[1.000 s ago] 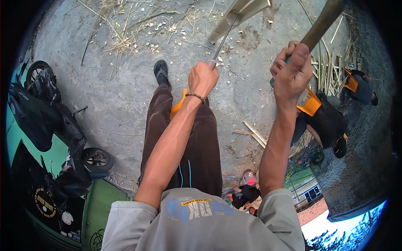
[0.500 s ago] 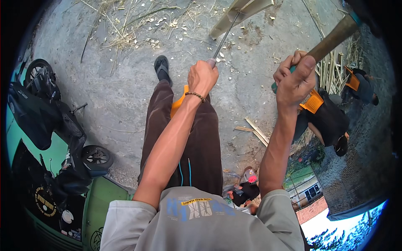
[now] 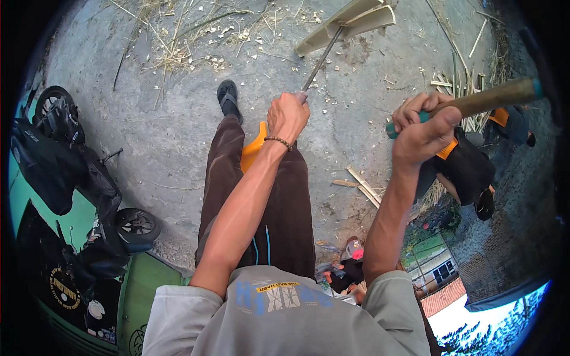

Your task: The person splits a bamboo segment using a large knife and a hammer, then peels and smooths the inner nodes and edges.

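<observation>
My left hand [image 3: 286, 117], a bead bracelet at its wrist, is closed round the handle of a long narrow-bladed knife [image 3: 320, 63]. The blade reaches away to a split length of bamboo [image 3: 344, 26], whose halves spread apart in a V about the blade's tip. Off to the right, my right hand [image 3: 424, 133] is raised and wrapped round a thick wooden stick [image 3: 496, 98]. Teal bands mark the stick near my fingers and toward its outer end. That end meets the dark picture rim, so I cannot tell whether a head is fixed there.
Chips and strips [image 3: 178, 50] litter the concrete ahead. Split bamboo strips [image 3: 475, 113] lie at right near people with orange chairs [image 3: 448, 148]. More slats [image 3: 363, 185] lie nearer. A black motorbike [image 3: 77, 160] stands at left; an orange seat [image 3: 254, 149] shows by my legs.
My right hand has tipped the stick, so its outer end has swung down and farther right. The bamboo's halves show more fully in view; the left hand has barely shifted.
</observation>
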Tool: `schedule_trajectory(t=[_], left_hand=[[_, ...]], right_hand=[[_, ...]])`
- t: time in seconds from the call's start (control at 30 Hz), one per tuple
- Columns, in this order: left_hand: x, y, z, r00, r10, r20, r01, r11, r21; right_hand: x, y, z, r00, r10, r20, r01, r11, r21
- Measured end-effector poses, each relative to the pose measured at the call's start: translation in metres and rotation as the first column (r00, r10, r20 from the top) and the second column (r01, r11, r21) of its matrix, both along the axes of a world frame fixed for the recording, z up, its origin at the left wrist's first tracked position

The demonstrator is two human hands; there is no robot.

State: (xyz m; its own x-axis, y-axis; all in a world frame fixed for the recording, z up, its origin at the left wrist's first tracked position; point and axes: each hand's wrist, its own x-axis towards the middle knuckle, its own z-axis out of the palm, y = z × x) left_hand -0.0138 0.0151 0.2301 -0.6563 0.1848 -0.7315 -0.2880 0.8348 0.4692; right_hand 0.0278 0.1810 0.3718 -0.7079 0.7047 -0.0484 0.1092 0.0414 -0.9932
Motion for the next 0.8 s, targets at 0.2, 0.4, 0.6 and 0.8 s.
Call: schedule_trajectory(t=[0.2, 0.4, 0.6, 0.8], left_hand=[[0.01, -0.006, 0.0, 0.998, -0.059, -0.026, 0.059, 0.998, 0.003], [0.003, -0.044, -0.021, 0.983, -0.162, -0.083, 0.162, 0.987, -0.014], [-0.012, -0.12, -0.057, 0.967, -0.248, -0.053, 0.241, 0.964, -0.108], [-0.048, -0.163, -0.078, 0.938, -0.346, 0.017, 0.346, 0.934, -0.087]], right_hand=[[0.045, -0.008, -0.155, 0.608, 0.174, 0.775, -0.453, 0.877, 0.159], [0.058, -0.022, -0.069, 0.722, 0.21, 0.659, -0.146, 0.978, -0.151], [0.115, -0.01, 0.0, 0.811, 0.212, 0.545, -0.281, 0.959, 0.045], [0.071, 0.006, 0.07, 0.981, 0.137, 0.135, -0.16, 0.97, 0.18]])
